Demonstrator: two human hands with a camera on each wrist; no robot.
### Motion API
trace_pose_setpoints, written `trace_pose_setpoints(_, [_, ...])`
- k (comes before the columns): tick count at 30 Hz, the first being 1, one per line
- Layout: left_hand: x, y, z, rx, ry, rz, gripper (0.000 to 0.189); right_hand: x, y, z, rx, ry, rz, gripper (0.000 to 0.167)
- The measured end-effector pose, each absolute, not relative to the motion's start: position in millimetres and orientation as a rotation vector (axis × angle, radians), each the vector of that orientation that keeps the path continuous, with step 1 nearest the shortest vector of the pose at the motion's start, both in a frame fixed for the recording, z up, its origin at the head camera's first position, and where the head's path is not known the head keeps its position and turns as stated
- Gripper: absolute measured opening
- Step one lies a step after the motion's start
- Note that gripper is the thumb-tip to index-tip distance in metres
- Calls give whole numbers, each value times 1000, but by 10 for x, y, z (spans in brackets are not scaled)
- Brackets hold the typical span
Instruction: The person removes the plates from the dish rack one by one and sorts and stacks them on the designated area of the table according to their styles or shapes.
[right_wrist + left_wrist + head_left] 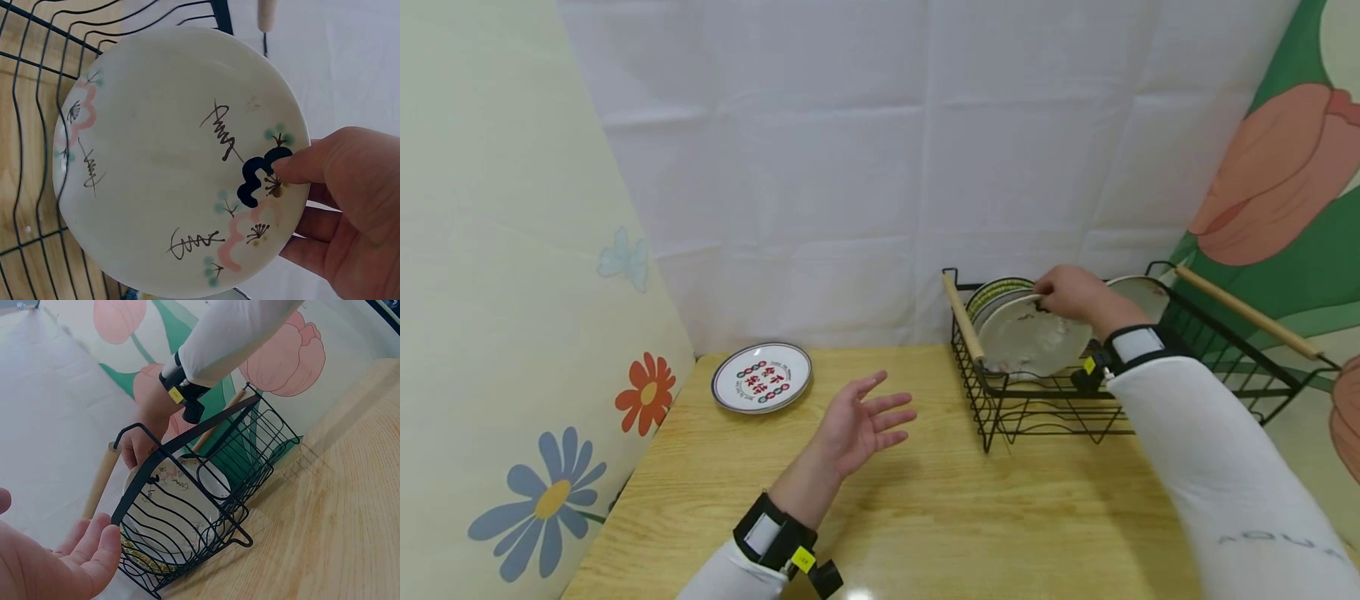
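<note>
With thumb and fingers, my right hand [1070, 293] pinches the upper rim of a cream plate [169, 162] painted with pink, green and dark marks. That plate stands on edge inside a black wire dish rack [1045, 392], at its left end. Behind it in the head view is a plate with a green patterned rim [1000, 287]. My left hand [867, 423] is held over the table, palm turned inward and fingers spread, holding nothing. To its left, a white plate with red and green print and a dark rim [762, 378] lies flat on the table.
Another plate [1138, 293] stands further right in the rack. Wooden handles [962, 317] top the rack's two ends. A white cloth [790, 167] hangs behind the wooden table [925, 517], and a flower-painted wall [535, 333] borders it on the left.
</note>
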State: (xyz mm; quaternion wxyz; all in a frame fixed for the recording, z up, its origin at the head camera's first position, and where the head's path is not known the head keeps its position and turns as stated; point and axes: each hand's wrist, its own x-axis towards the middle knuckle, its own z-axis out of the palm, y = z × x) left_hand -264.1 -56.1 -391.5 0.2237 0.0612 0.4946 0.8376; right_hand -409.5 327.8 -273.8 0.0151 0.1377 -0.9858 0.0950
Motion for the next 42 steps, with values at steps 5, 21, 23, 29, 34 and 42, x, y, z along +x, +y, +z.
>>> trace_pose_setpoints(5, [-2639, -577, -3903, 168, 1372, 2316, 58, -4089, 3309, -2602, 409, -3025, 267, 35])
trace_pose_setpoints(21, [-2667, -572, -3898, 180, 1357, 2327, 58, -3985, 3602, -2247, 343, -3025, 462, 35])
trace_pose_setpoints(23, [-2679, -582, -3891, 180, 1351, 2333, 58, -3966, 3656, -2219, 290, -3020, 561, 39])
trace_pose_setpoints(29, [-2696, -619, -3886, 171, 1337, 2343, 58, -3925, 3772, -2195, 123, -2969, 918, 51])
trace_pose_setpoints(34, [-2693, -654, -3891, 176, 1333, 2342, 58, -3904, 3819, -2171, 60, -2866, 1216, 60])
trace_pose_setpoints(42, [-2687, -698, -3880, 168, 1331, 2349, 58, -3871, 3719, -2196, 47, -2571, 1702, 10])
